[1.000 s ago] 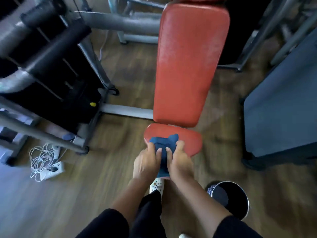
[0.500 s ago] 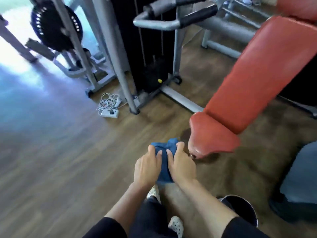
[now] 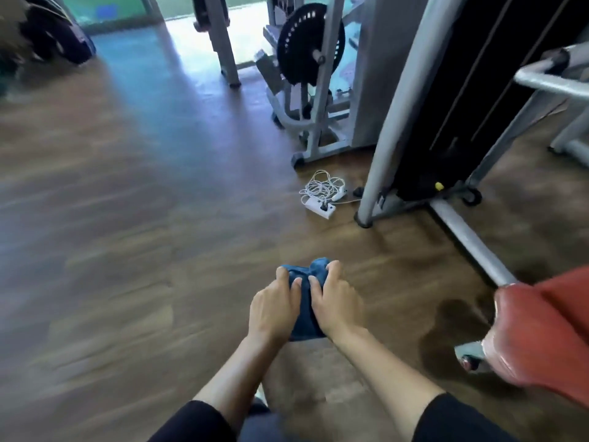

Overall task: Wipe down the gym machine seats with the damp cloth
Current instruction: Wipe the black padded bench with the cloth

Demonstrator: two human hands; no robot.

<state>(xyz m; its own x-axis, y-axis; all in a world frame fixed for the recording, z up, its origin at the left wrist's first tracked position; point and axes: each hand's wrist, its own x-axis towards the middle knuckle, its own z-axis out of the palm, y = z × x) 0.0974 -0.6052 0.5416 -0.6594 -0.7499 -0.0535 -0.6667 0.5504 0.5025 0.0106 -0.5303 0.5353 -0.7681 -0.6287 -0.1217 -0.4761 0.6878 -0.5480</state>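
Fingers (image 3: 283,275) of your left hand (image 3: 274,309) and right hand (image 3: 336,306) grip the blue cloth (image 3: 305,317), lower centre: probably soft, limp, light; hold it bunched.

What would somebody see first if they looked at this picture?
Probably the two hands in the middle: the left hand and right hand side by side, both gripping a bunched blue cloth above the wooden floor. Next, the shiny red seat at the right edge, apart from the cloth. Farther back, a white power strip with a tangled cord lies on the floor by a grey machine frame.
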